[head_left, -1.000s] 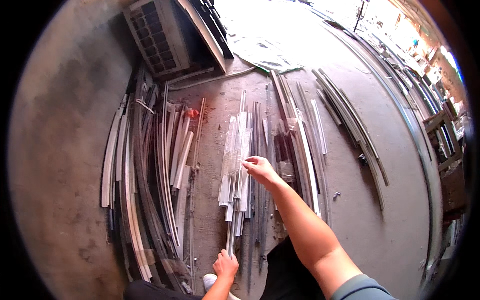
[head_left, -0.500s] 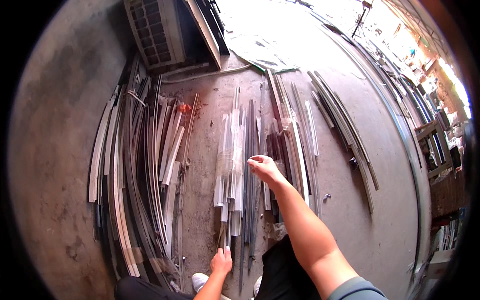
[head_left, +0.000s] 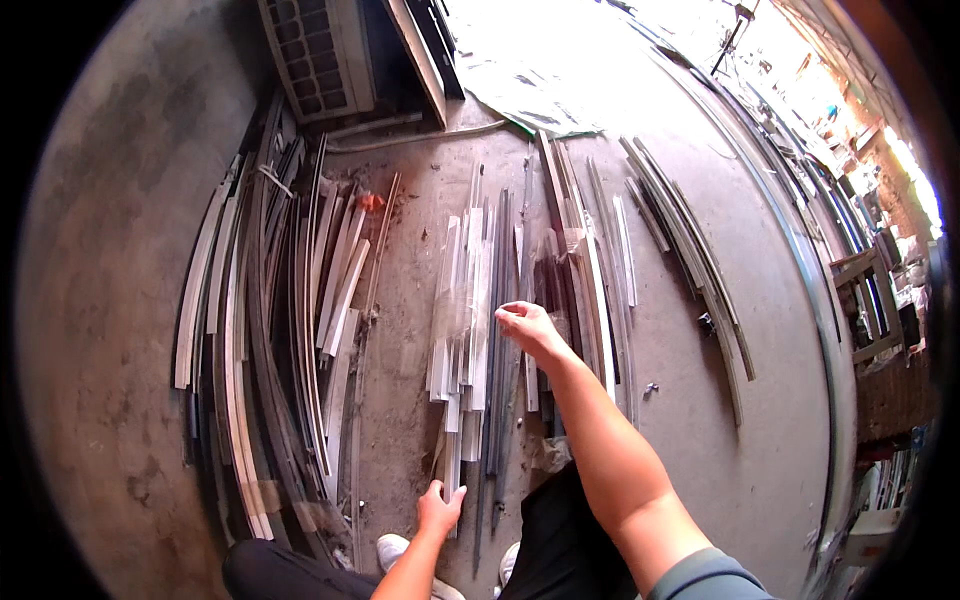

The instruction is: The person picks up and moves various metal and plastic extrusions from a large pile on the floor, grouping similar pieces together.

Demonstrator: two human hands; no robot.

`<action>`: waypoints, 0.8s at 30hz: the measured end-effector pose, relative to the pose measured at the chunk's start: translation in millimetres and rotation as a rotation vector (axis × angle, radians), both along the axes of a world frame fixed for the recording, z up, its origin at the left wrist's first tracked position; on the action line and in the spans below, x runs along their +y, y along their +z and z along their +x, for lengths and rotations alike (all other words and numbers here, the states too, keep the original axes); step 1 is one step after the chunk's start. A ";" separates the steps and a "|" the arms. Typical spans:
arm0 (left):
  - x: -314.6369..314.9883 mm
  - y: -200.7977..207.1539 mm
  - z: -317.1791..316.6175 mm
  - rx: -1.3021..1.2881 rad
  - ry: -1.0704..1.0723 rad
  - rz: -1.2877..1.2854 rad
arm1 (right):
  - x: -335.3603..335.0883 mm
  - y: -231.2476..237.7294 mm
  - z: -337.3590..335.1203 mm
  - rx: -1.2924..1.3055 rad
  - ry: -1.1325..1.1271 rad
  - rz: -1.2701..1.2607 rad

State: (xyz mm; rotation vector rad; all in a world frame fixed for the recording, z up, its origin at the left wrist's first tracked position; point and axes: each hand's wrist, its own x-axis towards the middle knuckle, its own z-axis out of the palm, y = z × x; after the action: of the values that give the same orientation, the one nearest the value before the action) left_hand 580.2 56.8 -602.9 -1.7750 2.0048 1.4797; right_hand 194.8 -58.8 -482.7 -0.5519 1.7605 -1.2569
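Note:
A bundle of silver metal profiles (head_left: 466, 345) lies lengthwise on the floor in front of me, with clear plastic wrap around its middle. My left hand (head_left: 439, 509) is closed at the near end of one long silver profile (head_left: 453, 455), thumb on one side and fingers on the other. Over the dark grey profiles (head_left: 497, 400) just right of the bundle, my right hand (head_left: 527, 330) has its fingertips pinched together. What they hold, if anything, is too small to make out.
More long profiles (head_left: 235, 400) are piled at the left, and brown and white ones (head_left: 590, 300) lie right of my right hand. Farther right is another group of bars (head_left: 695, 260). A grey panelled unit (head_left: 315, 60) stands at the far left. My shoes (head_left: 392, 548) are close below.
The silver profile at my left hand shows a broader, lighter face now. My left hand has shifted slightly, and its thumb sits farther from the fingers. My right hand keeps its pinch.

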 end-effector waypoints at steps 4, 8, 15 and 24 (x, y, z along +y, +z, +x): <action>8.2 38.7 -15.6 -0.105 -0.080 -0.192 | -3.2 -4.2 -0.1 0.048 -0.006 0.004; 16.8 31.4 -11.0 -0.084 -0.105 -0.349 | -8.4 10.0 11.5 0.039 0.006 0.044; 38.6 29.2 -33.9 -0.069 -0.150 -0.504 | 0.3 -4.5 -4.1 0.081 -0.019 0.020; 51.5 45.3 -43.4 -0.036 -0.281 -0.408 | -1.3 -8.0 -0.7 0.043 0.019 0.022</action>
State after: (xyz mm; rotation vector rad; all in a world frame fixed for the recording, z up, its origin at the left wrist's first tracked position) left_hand 536.7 108.3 -557.7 -1.5310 2.5488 1.0049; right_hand 194.0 -60.1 -490.6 -0.5862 1.7987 -1.2197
